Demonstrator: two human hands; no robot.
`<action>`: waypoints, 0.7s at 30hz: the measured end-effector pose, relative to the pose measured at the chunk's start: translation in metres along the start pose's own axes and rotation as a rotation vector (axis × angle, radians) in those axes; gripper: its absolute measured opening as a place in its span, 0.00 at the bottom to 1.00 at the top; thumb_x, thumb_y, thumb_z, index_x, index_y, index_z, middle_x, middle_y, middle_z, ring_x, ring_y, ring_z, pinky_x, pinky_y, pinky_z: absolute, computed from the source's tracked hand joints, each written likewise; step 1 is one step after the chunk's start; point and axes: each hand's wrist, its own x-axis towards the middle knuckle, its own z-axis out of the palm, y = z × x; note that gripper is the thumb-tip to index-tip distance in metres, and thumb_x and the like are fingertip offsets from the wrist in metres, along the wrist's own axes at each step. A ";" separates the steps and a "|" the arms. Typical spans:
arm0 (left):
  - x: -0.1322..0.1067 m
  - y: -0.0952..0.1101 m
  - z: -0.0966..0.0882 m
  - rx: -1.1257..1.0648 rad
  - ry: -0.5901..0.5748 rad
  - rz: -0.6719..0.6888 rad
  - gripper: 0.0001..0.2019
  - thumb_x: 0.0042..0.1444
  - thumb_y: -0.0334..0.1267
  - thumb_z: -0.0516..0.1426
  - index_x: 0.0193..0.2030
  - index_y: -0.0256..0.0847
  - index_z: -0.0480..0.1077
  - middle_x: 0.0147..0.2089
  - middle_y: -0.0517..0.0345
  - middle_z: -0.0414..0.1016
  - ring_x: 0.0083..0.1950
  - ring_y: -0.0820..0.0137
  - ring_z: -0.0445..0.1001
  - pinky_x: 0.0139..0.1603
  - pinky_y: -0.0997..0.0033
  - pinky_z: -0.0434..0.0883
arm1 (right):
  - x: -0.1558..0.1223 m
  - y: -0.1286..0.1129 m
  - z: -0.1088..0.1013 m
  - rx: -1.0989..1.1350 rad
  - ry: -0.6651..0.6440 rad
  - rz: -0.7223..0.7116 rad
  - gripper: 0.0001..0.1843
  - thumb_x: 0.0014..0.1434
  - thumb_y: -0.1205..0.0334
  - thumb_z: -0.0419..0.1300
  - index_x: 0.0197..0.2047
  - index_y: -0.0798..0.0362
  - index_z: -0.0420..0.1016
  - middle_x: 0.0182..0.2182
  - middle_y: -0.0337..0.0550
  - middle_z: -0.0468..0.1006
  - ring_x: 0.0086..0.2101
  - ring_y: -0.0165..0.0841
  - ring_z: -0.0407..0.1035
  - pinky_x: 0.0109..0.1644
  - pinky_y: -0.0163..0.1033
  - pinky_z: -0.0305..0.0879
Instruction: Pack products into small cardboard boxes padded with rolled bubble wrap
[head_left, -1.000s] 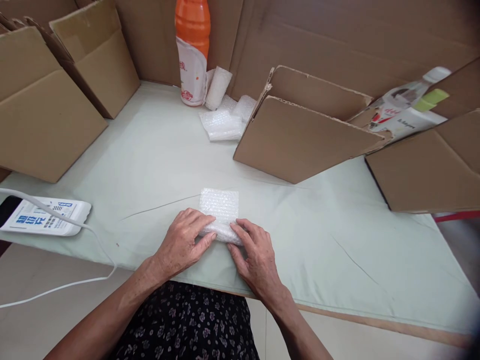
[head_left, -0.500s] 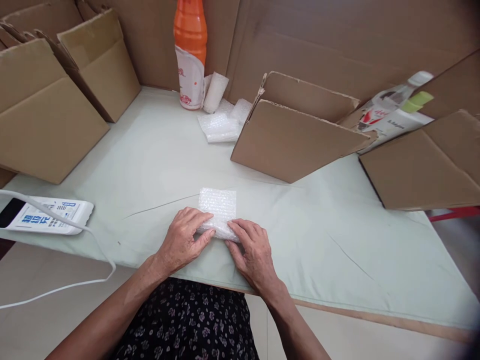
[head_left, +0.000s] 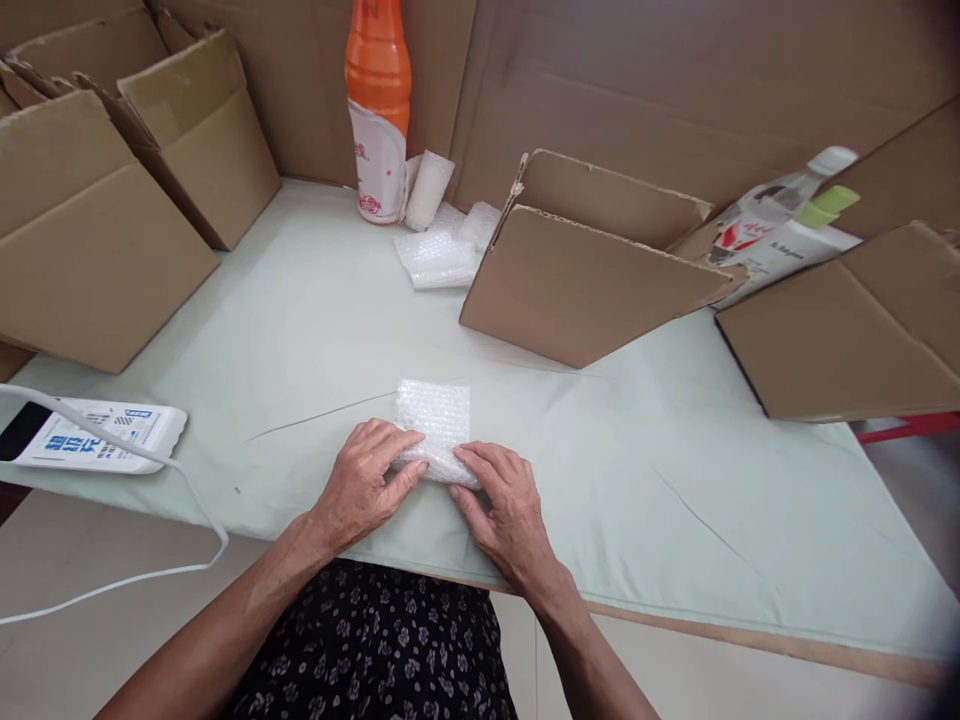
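Observation:
A small piece of bubble wrap (head_left: pixel 435 410) lies on the pale green cloth in front of me, its near edge rolled or folded into a thicker band. My left hand (head_left: pixel 373 472) grips the left end of that band between thumb and fingers. At the right end my right hand (head_left: pixel 501 498) does the same, thumb low at the near side and fingertips on top. The far part of the wrap lies flat beyond my fingers. Whether anything is inside the fold, I cannot tell.
Behind are an orange bottle (head_left: pixel 377 120) and several bubble wrap pieces (head_left: pixel 436 258). An open cardboard box (head_left: pixel 592 285) stands right of them, with a clear bottle (head_left: pixel 787 205) beyond. More boxes (head_left: pixel 97 240) stand left, above a white packet (head_left: pixel 105 435) crossed by a white cable (head_left: pixel 191 480).
Both hands keep almost the same hold on the bubble wrap. The whole view has shifted very slightly.

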 end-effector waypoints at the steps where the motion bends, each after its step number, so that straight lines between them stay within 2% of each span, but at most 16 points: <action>1: 0.001 0.000 0.000 -0.001 0.002 0.003 0.08 0.65 0.36 0.57 0.48 0.40 0.74 0.37 0.55 0.78 0.40 0.65 0.73 0.43 0.62 0.70 | -0.001 0.000 -0.001 0.028 0.004 0.007 0.16 0.66 0.65 0.59 0.57 0.50 0.71 0.50 0.48 0.79 0.50 0.43 0.71 0.52 0.50 0.68; 8: 0.003 0.001 0.000 -0.010 0.021 0.013 0.07 0.65 0.34 0.58 0.49 0.39 0.72 0.37 0.56 0.78 0.39 0.67 0.73 0.42 0.64 0.71 | -0.002 0.003 -0.006 0.106 0.061 0.047 0.12 0.67 0.64 0.59 0.54 0.49 0.73 0.44 0.44 0.82 0.44 0.39 0.74 0.49 0.47 0.67; 10: 0.002 0.001 -0.002 -0.007 0.047 -0.027 0.10 0.65 0.34 0.58 0.53 0.39 0.71 0.42 0.53 0.77 0.44 0.65 0.74 0.45 0.63 0.72 | 0.001 0.003 -0.007 0.112 0.040 0.050 0.10 0.68 0.64 0.59 0.52 0.50 0.73 0.42 0.44 0.82 0.42 0.39 0.74 0.48 0.47 0.66; 13: 0.000 0.004 -0.005 0.002 0.096 -0.054 0.18 0.64 0.36 0.59 0.60 0.39 0.67 0.55 0.44 0.72 0.56 0.60 0.72 0.54 0.58 0.73 | 0.005 0.002 -0.009 0.104 0.017 0.062 0.09 0.68 0.63 0.58 0.51 0.50 0.74 0.40 0.43 0.82 0.40 0.39 0.73 0.47 0.47 0.65; 15: -0.001 0.004 -0.007 0.013 0.064 -0.015 0.22 0.62 0.36 0.60 0.62 0.40 0.65 0.59 0.42 0.69 0.60 0.57 0.69 0.59 0.53 0.71 | 0.007 0.003 -0.009 0.088 0.014 0.063 0.08 0.69 0.62 0.58 0.50 0.51 0.74 0.38 0.43 0.82 0.39 0.38 0.73 0.47 0.47 0.65; 18: -0.002 0.004 -0.004 0.052 -0.035 0.040 0.17 0.62 0.32 0.59 0.58 0.41 0.67 0.58 0.44 0.71 0.60 0.56 0.69 0.60 0.51 0.70 | 0.009 0.003 -0.008 0.052 0.020 0.046 0.09 0.69 0.61 0.58 0.51 0.51 0.73 0.37 0.43 0.81 0.38 0.38 0.72 0.45 0.46 0.66; 21: -0.001 0.000 0.000 0.088 -0.057 0.043 0.14 0.64 0.29 0.57 0.56 0.40 0.69 0.55 0.46 0.73 0.57 0.59 0.71 0.58 0.54 0.70 | 0.008 -0.001 -0.009 -0.027 0.085 0.038 0.13 0.68 0.62 0.58 0.56 0.51 0.71 0.47 0.50 0.79 0.45 0.41 0.73 0.49 0.48 0.66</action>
